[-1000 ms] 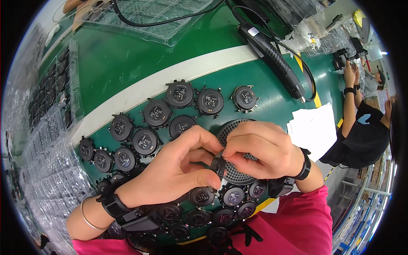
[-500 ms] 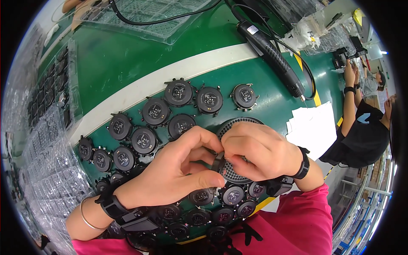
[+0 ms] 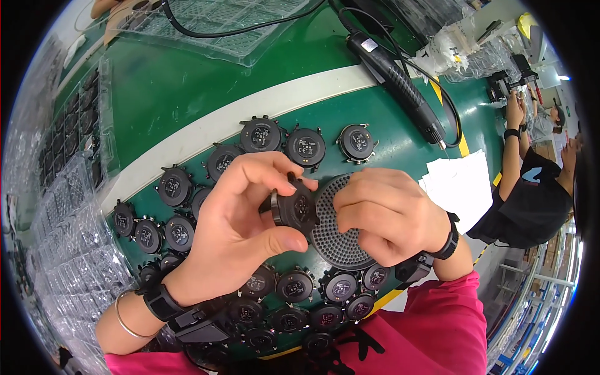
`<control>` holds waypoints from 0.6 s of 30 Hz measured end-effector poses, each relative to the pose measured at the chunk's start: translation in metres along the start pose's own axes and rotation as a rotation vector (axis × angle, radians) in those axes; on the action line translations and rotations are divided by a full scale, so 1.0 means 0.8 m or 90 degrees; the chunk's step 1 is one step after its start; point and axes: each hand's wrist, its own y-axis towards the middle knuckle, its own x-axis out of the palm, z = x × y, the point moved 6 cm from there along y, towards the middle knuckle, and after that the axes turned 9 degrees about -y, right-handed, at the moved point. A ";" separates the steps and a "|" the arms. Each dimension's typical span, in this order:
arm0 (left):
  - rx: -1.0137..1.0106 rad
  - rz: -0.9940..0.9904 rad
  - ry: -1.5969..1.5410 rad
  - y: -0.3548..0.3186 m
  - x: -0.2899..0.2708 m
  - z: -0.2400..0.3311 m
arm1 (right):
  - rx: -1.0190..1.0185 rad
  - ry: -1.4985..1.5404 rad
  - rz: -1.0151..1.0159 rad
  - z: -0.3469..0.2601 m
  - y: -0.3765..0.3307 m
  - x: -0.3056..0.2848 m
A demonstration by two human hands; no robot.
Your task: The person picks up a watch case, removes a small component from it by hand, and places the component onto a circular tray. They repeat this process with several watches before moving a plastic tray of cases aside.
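My left hand [image 3: 228,219] grips a black round watch case [image 3: 298,209] by its edge, tilted so that its printed back shows, just left of a round grey dimpled tray [image 3: 337,249]. Over that tray's right side is my right hand [image 3: 390,215], its fingers curled together; whatever they pinch is hidden. More watch cases lie back up on the green bench, among them one [image 3: 305,149] beyond my hands, a separate one [image 3: 357,143] to its right and another [image 3: 294,285] nearer to me. Several others sit to the left, partly covered by my left arm.
A black electric screwdriver [image 3: 400,87] with a cable lies at the far right. White paper sheets [image 3: 459,187] rest right of my right hand. Clear plastic trays [image 3: 75,237] are stacked at the left. A co-worker in black [image 3: 531,200] works at the right.
My left hand has moved left and away from my right hand, tilting the watch case so its back shows. More of the dimpled tray is uncovered. My right hand stays above it, closed.
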 end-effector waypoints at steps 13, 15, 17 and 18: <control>0.043 -0.094 0.073 -0.003 -0.002 -0.010 | -0.056 0.065 0.117 -0.015 -0.003 0.020; 0.037 -0.093 0.068 -0.003 -0.002 -0.011 | -0.054 0.062 0.106 -0.015 -0.003 0.020; 0.027 -0.091 0.060 -0.003 -0.002 -0.013 | -0.051 0.055 0.086 -0.016 -0.003 0.022; 0.026 -0.091 0.060 -0.003 0.000 -0.013 | -0.050 0.055 0.086 -0.016 -0.003 0.022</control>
